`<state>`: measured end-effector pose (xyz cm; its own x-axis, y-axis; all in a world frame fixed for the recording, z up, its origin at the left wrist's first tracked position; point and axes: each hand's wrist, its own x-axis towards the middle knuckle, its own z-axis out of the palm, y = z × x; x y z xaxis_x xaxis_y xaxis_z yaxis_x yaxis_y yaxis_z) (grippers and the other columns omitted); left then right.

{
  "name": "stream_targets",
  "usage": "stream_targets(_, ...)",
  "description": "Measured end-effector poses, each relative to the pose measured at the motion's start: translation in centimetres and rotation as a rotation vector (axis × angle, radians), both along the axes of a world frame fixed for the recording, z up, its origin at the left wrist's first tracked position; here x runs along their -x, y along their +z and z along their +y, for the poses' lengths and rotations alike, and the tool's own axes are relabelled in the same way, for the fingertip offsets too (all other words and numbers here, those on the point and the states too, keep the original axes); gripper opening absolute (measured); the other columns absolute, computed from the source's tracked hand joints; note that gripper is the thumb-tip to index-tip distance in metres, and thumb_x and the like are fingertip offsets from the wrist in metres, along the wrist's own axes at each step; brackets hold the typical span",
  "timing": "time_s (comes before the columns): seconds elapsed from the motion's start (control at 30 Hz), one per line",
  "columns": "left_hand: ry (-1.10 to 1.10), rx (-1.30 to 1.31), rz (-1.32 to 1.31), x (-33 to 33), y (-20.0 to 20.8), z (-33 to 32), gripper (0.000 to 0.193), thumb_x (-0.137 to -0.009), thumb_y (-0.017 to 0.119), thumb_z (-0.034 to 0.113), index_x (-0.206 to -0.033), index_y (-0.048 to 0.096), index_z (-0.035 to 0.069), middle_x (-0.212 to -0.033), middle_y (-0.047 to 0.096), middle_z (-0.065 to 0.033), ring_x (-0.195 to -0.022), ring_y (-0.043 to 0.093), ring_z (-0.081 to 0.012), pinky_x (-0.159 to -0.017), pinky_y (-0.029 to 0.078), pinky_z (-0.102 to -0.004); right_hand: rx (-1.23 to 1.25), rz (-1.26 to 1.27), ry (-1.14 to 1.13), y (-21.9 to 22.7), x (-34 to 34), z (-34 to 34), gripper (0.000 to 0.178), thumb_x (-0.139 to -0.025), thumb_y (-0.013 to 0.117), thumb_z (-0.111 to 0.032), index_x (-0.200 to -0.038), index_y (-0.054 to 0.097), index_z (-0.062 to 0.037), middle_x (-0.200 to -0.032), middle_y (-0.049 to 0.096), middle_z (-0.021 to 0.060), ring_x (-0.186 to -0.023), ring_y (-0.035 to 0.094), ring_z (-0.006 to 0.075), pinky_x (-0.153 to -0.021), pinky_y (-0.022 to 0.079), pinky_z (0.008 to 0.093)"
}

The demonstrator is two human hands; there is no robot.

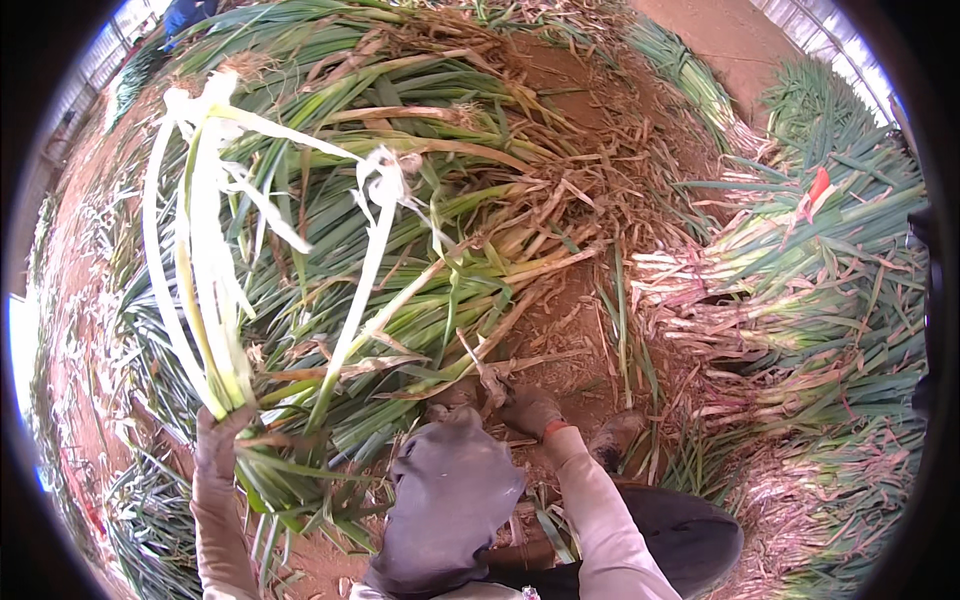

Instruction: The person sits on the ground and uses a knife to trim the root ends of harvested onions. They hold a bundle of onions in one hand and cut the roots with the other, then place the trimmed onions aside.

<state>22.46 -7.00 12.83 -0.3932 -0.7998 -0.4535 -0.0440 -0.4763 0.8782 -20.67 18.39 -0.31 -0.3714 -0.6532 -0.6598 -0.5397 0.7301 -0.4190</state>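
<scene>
My left hand [222, 435] grips a bunch of green onions [212, 300] at the left. Their pale stems and stringy roots point up and away, bright with glare, while the green leaves hang below the fist. One loose stem [355, 290] leans out to the right of the bunch. Low in the middle, my gloved right hand [530, 410] is closed beside my knee. Withered tan leaves [490, 385] stick out from its fingers, which are partly hidden.
A big heap of green onions [330, 220] with dry, yellowed ends spreads ahead. Trimmed bunches [800, 270] are stacked along the right, one with a red tag [817, 190]. Dry leaf scraps [590, 180] litter the brown soil. A blue-clothed person [185, 18] shows at the far left.
</scene>
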Motion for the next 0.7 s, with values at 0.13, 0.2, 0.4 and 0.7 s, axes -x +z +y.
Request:
stream_targets(0.13,0.047,0.125,-0.27,3.7,-5.2,-1.3,0.026,-0.087,0.068,0.013,-0.112,0.066,0.004,-0.091,0.069,-0.0079,-0.08,0.068,-0.0197,-0.064,0.057,-0.0289,0.042,-0.013,0.047,0.1,-1.2,-1.6,0.065,-0.082,0.062,-0.061,-0.116,0.069,-0.0066,-0.112,0.068,0.0263,-0.108,0.066,0.0409,-0.093,0.052,0.0478)
stream_targets(0.2,0.072,0.251,-0.195,5.9,-10.3,-1.4,0.026,-0.081,0.076,0.003,-0.106,0.067,0.006,-0.09,0.067,-0.0005,-0.076,0.062,-0.011,-0.062,0.051,-0.0227,-0.092,0.029,0.099,1.3,-2.2,-2.9,0.061,-0.083,0.062,-0.059,-0.116,0.07,-0.0082,-0.111,0.068,0.0266,-0.108,0.066,0.0407,-0.093,0.053,0.0476)
stream_targets(0.4,-0.186,0.506,-0.728,12.1,-24.8,-1.4,0.046,-0.074,0.08,0.027,-0.113,0.067,0.007,-0.1,0.073,-0.0149,-0.092,0.069,-0.032,-0.081,0.053,-0.0424,-0.114,0.045,0.055,0.2,-1.7,-1.0,0.057,-0.089,0.05,-0.061,-0.112,0.07,-0.0129,-0.102,0.07,0.025,-0.1,0.066,0.0445,-0.09,0.053,0.0497)
stream_targets(0.7,-0.392,0.356,-1.07,15.8,-22.3,-1.6,0.075,-0.063,0.087,0.044,-0.124,0.06,0.009,-0.114,0.07,-0.0218,-0.108,0.066,-0.039,-0.092,0.051,-0.0449,-0.136,0.024,0.206,-1.6,-0.2,-6.4,0.054,-0.087,0.053,-0.062,-0.098,0.075,-0.0142,-0.089,0.072,0.0207,-0.088,0.072,0.0373,-0.079,0.057,0.0454)
